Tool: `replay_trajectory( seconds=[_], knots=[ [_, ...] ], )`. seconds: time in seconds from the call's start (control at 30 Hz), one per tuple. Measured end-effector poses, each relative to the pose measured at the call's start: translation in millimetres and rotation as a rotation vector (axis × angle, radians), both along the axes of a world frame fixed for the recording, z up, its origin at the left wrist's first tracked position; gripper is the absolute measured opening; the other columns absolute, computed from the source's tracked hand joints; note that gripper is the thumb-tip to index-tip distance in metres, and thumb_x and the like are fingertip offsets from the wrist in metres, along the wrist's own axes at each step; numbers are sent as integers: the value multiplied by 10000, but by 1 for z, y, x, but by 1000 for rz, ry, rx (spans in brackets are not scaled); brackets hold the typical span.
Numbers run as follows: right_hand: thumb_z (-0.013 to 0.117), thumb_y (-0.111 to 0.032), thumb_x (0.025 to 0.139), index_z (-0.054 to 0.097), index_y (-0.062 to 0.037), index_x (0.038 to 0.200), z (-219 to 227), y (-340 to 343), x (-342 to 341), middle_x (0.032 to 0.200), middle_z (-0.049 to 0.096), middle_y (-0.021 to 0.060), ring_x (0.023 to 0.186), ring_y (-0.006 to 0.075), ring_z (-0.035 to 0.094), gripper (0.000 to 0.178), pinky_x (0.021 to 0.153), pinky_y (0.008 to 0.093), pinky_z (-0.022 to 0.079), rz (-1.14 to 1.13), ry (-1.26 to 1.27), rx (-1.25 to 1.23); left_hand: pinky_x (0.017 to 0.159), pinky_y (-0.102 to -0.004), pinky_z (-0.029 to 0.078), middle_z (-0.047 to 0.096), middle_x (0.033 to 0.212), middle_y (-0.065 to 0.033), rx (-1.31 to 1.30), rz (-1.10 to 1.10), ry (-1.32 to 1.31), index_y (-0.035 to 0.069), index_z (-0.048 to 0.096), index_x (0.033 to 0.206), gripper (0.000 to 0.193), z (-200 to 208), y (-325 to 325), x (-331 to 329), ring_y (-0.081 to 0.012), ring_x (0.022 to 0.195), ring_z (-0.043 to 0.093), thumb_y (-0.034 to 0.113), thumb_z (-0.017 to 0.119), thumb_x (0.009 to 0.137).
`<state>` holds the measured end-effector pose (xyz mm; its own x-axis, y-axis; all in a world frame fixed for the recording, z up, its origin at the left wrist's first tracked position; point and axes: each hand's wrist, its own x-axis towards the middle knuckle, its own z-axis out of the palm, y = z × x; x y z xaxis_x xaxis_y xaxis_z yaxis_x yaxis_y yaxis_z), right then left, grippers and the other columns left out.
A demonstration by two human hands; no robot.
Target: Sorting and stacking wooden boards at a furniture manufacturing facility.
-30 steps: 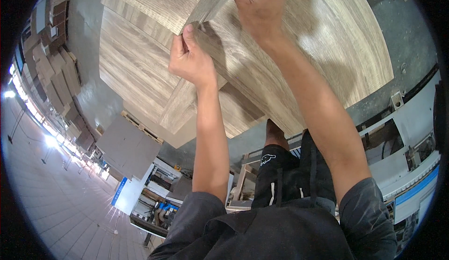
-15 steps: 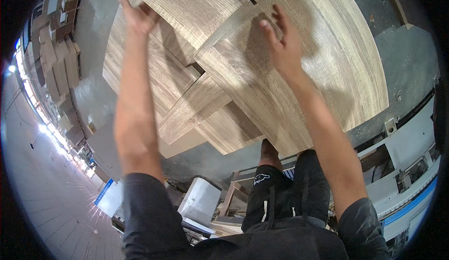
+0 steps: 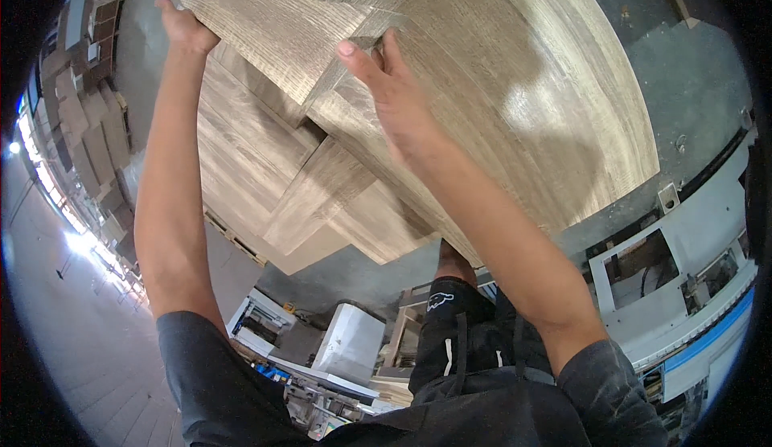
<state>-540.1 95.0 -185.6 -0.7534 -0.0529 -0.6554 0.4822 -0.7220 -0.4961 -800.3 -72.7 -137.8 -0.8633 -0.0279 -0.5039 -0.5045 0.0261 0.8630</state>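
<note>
A wood-grain panel [image 3: 249, 25] lies on top of the piled boards at the upper left of the head view. My left hand [image 3: 186, 30] is closed at its left edge, thumb outside and the other fingers partly hidden behind the board. At the panel's right end is my right hand [image 3: 398, 97], its thumb over the corner and its fingers curled along the side. Beneath are more wood-grain boards, among them a wide board [image 3: 555, 117] on the right and a smaller board [image 3: 382, 222] toward my legs.
Stacked brown boards [image 3: 88, 125] stand along the far left. White machinery [image 3: 643, 266] with a blue stripe runs along the right, and a white machine cover [image 3: 347, 338] sits near my legs. Grey floor [image 3: 700, 101] surrounds the pile.
Both hands have moved left in the view and come to the panel's edges; earlier the right hand hovered with fingers spread. The whole view has shifted a little, and the boards appear farther left.
</note>
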Motion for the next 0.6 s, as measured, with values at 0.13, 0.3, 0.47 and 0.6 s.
replay_trajectory(
  seconds=[0.13, 0.3, 0.47, 0.6],
  knots=[
    [822, -637, 819, -109, 30, 1650, 19, -14, -10, 1738, 1, 281, 1620, 377, 60, 1415, 1297, 491, 181, -71, 24, -31, 1286, -580, 196, 191, 1724, -234, 20, -26, -23, 35, 159, 1676, 1028, -2, -13, -10, -431, 1578, 221, 812, 174, 1003],
    [847, -569, 825, -117, 91, 1627, 13, -27, -22, 1666, 270, 320, 1592, 373, 190, 1417, 1301, 481, 108, -186, -58, 90, 1281, -575, 214, 238, 1705, -231, 77, -69, -44, 27, 194, 1666, 1036, -11, -11, -12, -426, 1562, 260, 814, 227, 992],
    [851, -522, 836, -16, 141, 1611, 17, -28, -25, 1695, 150, 323, 1571, 397, 241, 1338, 1284, 467, 188, -141, -65, 231, 1277, -569, 232, 286, 1687, -227, 107, -123, -66, 19, 230, 1655, 1045, -11, -22, -15, -420, 1547, 300, 816, 280, 981],
    [858, -539, 822, 218, 203, 1544, 13, -29, -26, 1697, 59, 327, 1557, 414, 264, 1217, 1262, 439, 261, -170, -26, 363, 1273, -565, 247, 324, 1672, -224, 137, -180, -84, 13, 258, 1647, 1053, -12, -22, -18, -416, 1534, 331, 818, 322, 972]
  ],
)
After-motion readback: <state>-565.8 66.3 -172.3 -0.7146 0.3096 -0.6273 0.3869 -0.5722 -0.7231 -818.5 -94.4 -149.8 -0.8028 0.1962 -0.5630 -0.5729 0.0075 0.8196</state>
